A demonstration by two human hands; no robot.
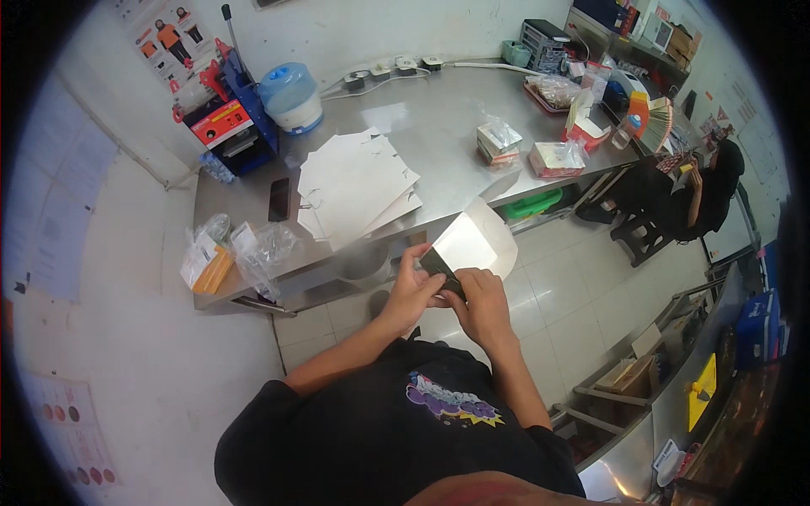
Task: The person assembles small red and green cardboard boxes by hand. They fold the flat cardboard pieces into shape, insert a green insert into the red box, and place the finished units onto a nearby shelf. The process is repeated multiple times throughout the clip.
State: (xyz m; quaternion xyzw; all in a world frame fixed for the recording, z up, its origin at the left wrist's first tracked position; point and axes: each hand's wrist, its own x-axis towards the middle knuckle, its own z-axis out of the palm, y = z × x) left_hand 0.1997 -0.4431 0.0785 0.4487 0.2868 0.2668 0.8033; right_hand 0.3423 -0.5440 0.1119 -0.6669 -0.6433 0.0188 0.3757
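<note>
Beside the table (439,152), left hand (411,297) and right hand (484,308) pinch a white, dark-ended carton (467,243).

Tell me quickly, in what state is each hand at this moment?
Left hand: closed, holding the white card-like sheet with a dark green folded edge.
Right hand: closed, holding the same sheet at that edge.
</note>
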